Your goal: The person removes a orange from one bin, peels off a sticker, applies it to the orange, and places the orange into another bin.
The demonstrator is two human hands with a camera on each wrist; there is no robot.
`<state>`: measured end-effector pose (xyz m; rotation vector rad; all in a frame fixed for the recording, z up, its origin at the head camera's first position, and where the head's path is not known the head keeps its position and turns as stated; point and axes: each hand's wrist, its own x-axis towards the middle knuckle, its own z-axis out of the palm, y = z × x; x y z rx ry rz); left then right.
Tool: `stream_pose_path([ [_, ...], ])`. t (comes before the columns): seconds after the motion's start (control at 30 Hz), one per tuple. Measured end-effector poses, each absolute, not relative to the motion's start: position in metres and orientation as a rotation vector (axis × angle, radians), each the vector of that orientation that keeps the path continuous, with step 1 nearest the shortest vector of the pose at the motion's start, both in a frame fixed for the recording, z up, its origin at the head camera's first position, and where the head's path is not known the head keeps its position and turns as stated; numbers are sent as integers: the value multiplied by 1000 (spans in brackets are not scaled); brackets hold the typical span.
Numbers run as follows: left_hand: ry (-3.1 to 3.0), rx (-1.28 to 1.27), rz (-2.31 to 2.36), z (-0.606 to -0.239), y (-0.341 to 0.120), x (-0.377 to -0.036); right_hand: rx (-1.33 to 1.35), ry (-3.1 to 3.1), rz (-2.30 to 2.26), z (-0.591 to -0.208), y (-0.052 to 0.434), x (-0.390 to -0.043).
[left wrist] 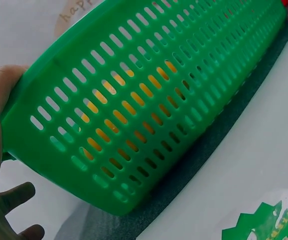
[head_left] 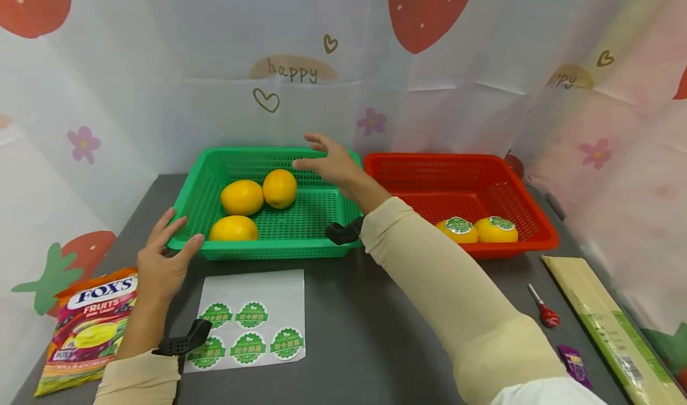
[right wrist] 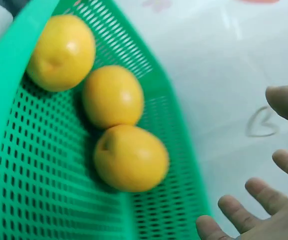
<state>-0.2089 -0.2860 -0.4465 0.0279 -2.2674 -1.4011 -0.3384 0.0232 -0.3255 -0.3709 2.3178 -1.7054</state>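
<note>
At the front left corner of the green basket (head_left: 279,249), my left hand (head_left: 163,265) holds the rim between thumb and fingers. Inside that basket lie three oranges (head_left: 279,189), grouped toward the left. Over its right part, my right hand (head_left: 335,165) hovers with spread fingers and nothing in it. In the right wrist view the same oranges (right wrist: 113,97) are apart from the fingers. A sticker sheet (head_left: 254,286) with several round green labels lies in front of the basket. The red basket (head_left: 445,202) holds two oranges (head_left: 496,230) bearing green stickers.
A candy bag (head_left: 88,333) lies at the left by my forearm. On the right are a lollipop (head_left: 547,315), a small purple-wrapped sweet (head_left: 575,364) and a long beige package (head_left: 612,327). A printed white curtain (head_left: 214,53) hangs behind the baskets.
</note>
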Motion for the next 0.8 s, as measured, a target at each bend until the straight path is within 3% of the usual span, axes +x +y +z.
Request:
stream_pose_path([
  [0.3, -2223, -12, -1424, -446, -286, -208, -455, 2339, -1417, -362, -22, -363],
  [0.8, -2197, -37, -1432, -448, -286, -210, -452, 2424, -1166, -383, -26, -382],
])
